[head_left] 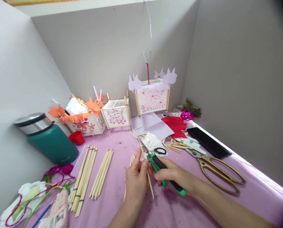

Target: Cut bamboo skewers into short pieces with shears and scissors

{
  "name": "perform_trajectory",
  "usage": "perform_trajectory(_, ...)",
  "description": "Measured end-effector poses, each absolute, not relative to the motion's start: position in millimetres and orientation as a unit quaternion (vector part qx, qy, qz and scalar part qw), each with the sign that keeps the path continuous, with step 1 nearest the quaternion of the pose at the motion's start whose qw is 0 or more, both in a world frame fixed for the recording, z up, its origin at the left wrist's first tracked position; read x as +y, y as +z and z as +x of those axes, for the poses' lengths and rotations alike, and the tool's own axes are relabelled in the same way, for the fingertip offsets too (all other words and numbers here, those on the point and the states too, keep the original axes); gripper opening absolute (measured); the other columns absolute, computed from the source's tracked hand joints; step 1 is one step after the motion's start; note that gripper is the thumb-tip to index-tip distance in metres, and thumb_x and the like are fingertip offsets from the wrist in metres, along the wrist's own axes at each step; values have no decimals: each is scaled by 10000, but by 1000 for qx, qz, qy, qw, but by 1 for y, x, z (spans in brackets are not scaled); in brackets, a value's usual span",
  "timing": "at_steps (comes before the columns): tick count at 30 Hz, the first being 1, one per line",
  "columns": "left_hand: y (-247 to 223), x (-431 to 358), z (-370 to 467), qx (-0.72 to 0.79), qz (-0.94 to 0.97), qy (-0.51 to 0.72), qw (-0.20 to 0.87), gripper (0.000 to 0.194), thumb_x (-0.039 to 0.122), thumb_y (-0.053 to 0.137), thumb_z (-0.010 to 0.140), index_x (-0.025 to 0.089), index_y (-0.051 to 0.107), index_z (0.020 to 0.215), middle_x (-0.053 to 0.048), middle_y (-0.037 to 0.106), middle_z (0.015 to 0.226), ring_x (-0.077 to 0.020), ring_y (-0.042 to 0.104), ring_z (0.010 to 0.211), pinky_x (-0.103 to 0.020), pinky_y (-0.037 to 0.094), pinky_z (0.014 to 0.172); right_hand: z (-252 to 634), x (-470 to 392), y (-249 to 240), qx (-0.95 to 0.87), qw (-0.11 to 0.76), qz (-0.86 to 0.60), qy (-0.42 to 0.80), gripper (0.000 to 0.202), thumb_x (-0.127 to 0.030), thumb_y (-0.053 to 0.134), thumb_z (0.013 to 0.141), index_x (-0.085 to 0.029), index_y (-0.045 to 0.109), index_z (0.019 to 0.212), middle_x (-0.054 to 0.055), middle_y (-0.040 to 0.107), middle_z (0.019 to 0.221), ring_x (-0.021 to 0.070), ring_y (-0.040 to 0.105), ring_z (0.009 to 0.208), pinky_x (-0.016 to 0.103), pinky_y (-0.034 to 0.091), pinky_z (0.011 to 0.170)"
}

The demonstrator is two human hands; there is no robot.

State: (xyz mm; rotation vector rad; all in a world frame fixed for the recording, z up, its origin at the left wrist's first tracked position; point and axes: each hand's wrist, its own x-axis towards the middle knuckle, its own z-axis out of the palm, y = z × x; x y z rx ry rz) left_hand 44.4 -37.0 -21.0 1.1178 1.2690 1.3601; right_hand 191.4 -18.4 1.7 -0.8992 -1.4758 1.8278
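My left hand (137, 174) pinches a thin wooden stick (150, 185) that slants from near the pliers' tip down towards me. In my right hand (176, 175) is a pair of green and black pliers (164, 167), its jaws beside the upper part of the stick. Several loose sticks (101, 174) lie in a group to the left, and a bundle of longer sticks (84, 177) with dark bands lies beyond them. Part of another few sticks (132, 159) shows behind my left hand. White crumpled tissue (153, 141) and a black ring-shaped handle (160, 151) are just past the pliers.
Gold-handled scissors (217, 172) and a black phone (209, 142) lie right. Paper lanterns (153, 99) stand behind, one hung by a wire. A green bottle (52, 141), red cup (77, 138), pink glue gun (58, 210) and magenta yarn (67, 168) are left.
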Motion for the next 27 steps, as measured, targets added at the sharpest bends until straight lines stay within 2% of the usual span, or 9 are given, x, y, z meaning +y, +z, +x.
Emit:
perform_trajectory(6,-22,-37,43,528,459,552,453,756,532,637,811,155,469,1445,63,511,511,-103,417,454,-206,356,445,190,-17,0,-576,309,-334,679,209,-152,587,602,-183,518,797,-52,487,654,112,450,581,249,349,538)
perform_trajectory(12,-29,-38,41,540,482,560,404,690,519,618,833,154,523,1410,21,589,576,-141,511,543,-229,417,516,190,-17,-5,-612,324,-334,639,242,-111,556,546,-190,496,767,-60,437,655,100,384,596,239,285,517)
perform_trajectory(27,-32,-36,39,561,493,550,373,665,507,603,842,151,538,1400,-2,663,668,-153,549,590,-252,452,620,188,-16,-15,-618,335,-336,626,222,-116,549,561,-204,464,746,-73,407,614,95,345,556,241,262,490)
